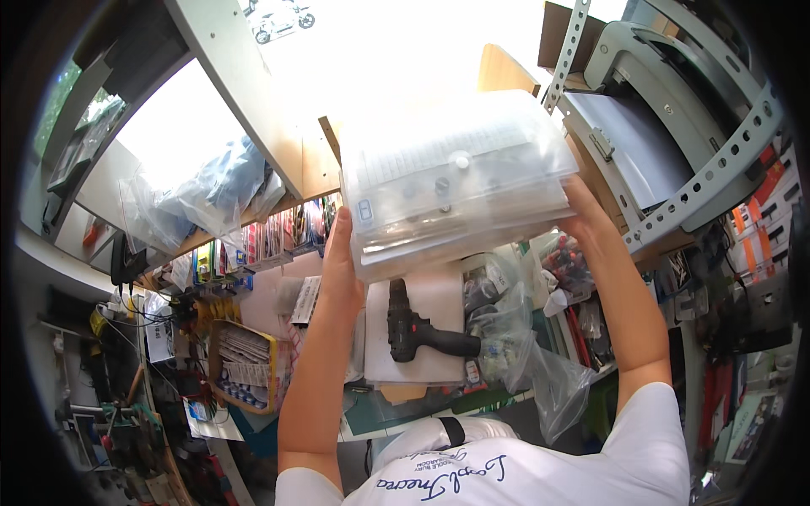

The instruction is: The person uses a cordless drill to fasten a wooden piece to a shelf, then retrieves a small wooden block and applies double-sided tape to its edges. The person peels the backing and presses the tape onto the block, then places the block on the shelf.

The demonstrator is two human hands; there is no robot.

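A translucent plastic document folder (464, 181), thick with papers, is raised over the worktable between my two hands. My left hand (342, 266) grips its left edge, thumb up along the side. At the folder's lower right corner, my right hand (584, 209) is closed round the edge, its fingers partly hidden. A round button shows on the folder's front. Beneath it, a black cordless drill (413, 329) lies on a white flat stack (380, 358), apart from both hands.
Clear plastic bags (553, 384) lie right of the drill. A yellow-edged box (245, 363) of papers stands at left. A grey printer (666, 110) sits behind a perforated metal shelf post (700, 201) at right. Shelving with bagged items (219, 190) rises at the upper left.
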